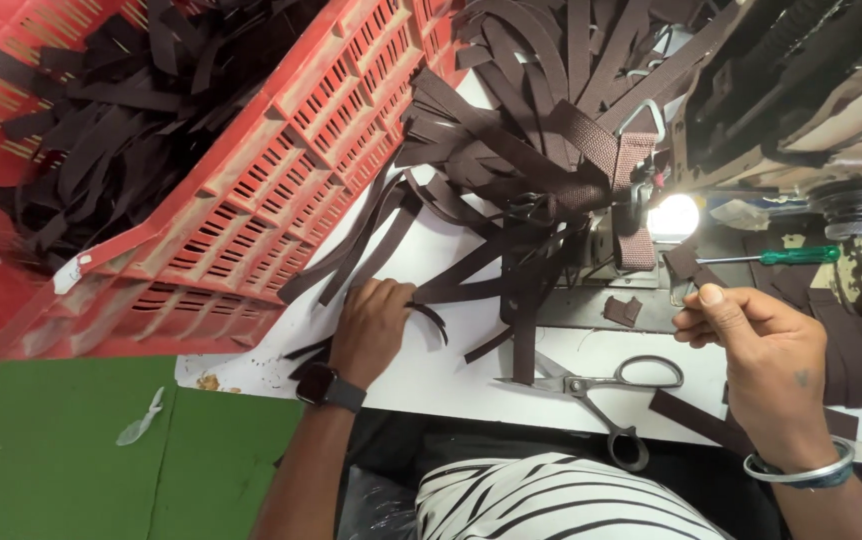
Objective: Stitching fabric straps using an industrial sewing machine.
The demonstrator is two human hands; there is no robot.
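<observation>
Left hand (371, 325) presses fingers down on loose dark straps (471, 270) at the near-left of the white table (471, 385); right hand (761, 345), fingers curled together w/ nothing clearly pinched, hovers near the sewing machine (801, 90). One strap sits under the needle; many unsewn in the red crate (281, 190). Scissors (601, 385) idle near.
</observation>
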